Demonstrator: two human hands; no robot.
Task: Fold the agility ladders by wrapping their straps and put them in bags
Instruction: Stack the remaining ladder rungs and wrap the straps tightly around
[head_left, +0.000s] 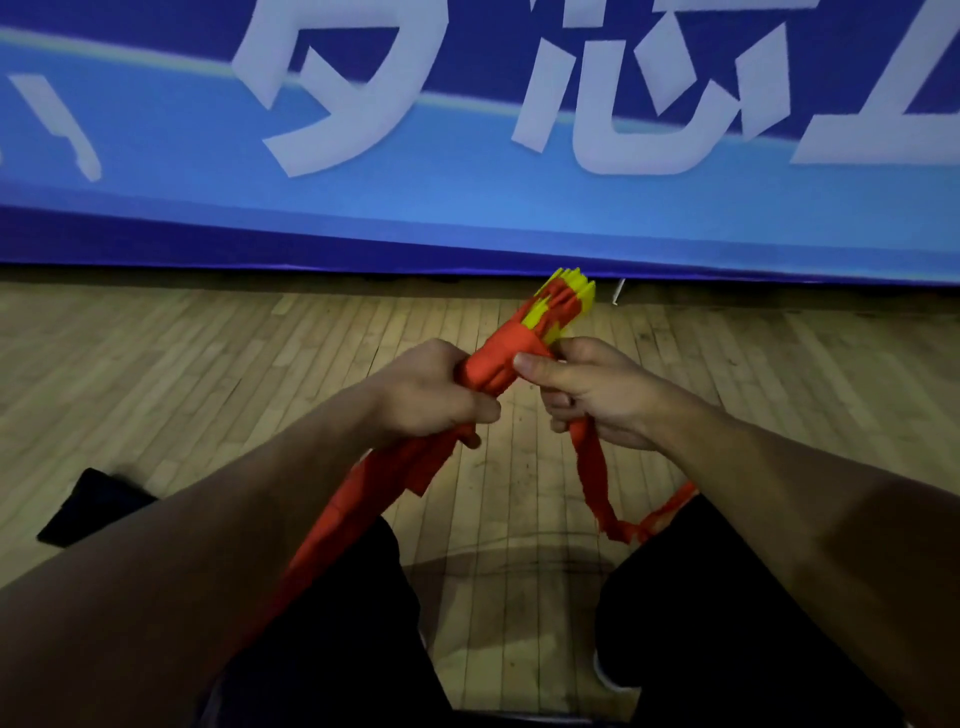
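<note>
Strap-wrapping step, centre frame: bundled yellow plastic rungs (563, 304) gripped in curled left hand (434, 395); loose orange fabric strap (589, 470) pinched by right hand (597, 392). Next: another taut turn around bundle.

We note two bare forearms entering from the lower corners, with no sleeves, watches, bands or gloves showing on them. The left hand (431, 392) and right hand (597, 395) carry no rings that we can make out. We record dark, near-black trousers (727, 597) or shorts covering both thighs; the fabric looks plain, and we see no markings on it.
</note>
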